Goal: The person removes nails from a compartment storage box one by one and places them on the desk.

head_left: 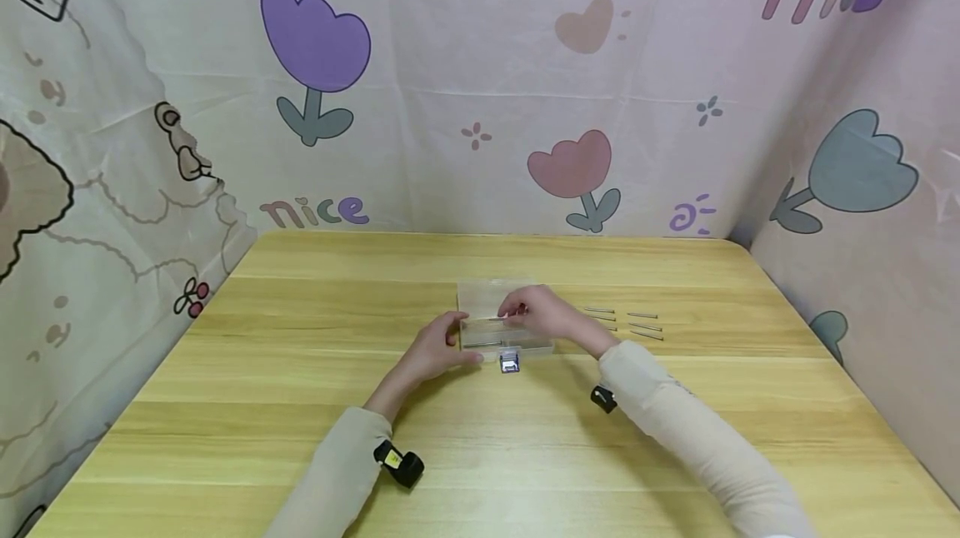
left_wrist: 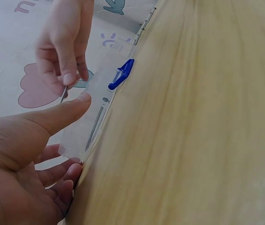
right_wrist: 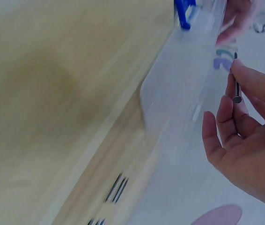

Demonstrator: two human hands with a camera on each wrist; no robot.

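Observation:
A clear plastic box with a blue latch lies on the table, its lid raised at the back. My left hand holds the box's left end, thumb at the front and fingers behind. Over the box, my right hand pinches a nail between thumb and fingers. The nail's flat head shows in the right wrist view. Another nail lies inside the box along its front side.
To the right of the box, several nails lie in two groups on the wooden table. A printed cloth hangs behind the table and along its sides.

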